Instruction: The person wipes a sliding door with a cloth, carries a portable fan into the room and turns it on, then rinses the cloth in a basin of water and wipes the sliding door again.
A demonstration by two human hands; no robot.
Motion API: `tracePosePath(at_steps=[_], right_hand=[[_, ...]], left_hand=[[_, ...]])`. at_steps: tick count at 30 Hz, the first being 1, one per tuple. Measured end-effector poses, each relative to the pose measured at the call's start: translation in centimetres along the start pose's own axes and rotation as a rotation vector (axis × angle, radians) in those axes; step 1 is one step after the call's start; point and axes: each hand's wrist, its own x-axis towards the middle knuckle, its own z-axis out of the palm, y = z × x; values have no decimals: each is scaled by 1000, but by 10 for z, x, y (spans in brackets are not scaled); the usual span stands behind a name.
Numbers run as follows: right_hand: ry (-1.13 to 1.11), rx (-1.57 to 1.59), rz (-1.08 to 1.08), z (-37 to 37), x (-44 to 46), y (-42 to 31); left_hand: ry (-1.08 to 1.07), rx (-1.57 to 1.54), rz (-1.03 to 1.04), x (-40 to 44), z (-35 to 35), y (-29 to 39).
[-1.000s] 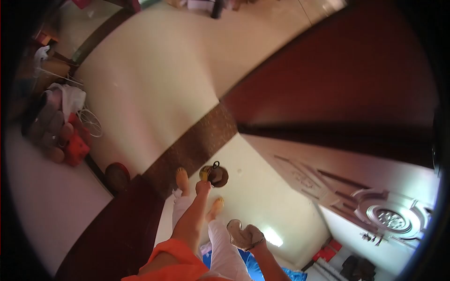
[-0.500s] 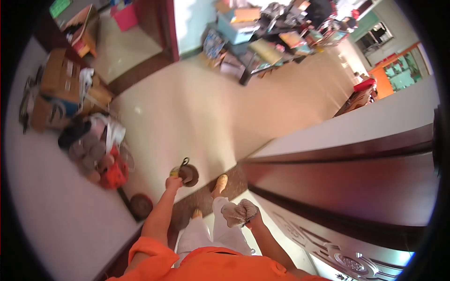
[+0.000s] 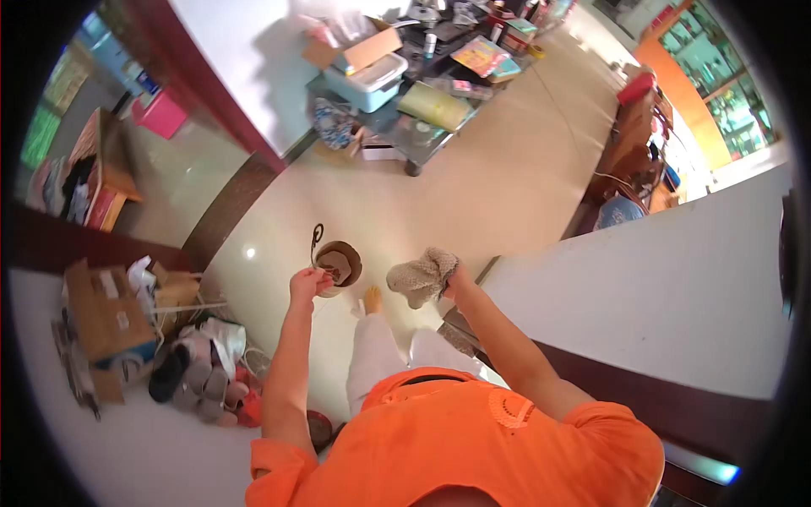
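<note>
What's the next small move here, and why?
I'd suggest a short step forward, container level: it looks open-topped and the left hand holds it, while the right hand holds the cloth, so neither seems free; bare floor shows just ahead.

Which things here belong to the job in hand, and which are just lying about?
In use:
brown round container, in the left hand
greyish knitted cloth, in the right hand

Lying about:
cardboard box by the wall
pink bin
pale-blue box on the table
</note>
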Motion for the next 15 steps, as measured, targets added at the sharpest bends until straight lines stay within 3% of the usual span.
tracePosePath(at_steps=[1,2,5,7,10,12,15], right_hand=[[226,68,-56,7,5,-19],[260,104,-65,-4,1,-20],[102,293,-175,-40,14,-71],[-285,413,-180,-76,13,-99],[-84,505,-255,-106,28,-159],[390,540,-314,-113,40,-205],[339,483,-450,-140,62,-279]], left_hand=[[-26,11,-12,12,24,27],[-76,-7,-10,14,39,44],[-242,49,30,51,91,95],[-368,135,25,57,146,133],[-511,236,1,101,230,171],[-589,285,3,118,287,194],[-659,353,20,136,388,241]])
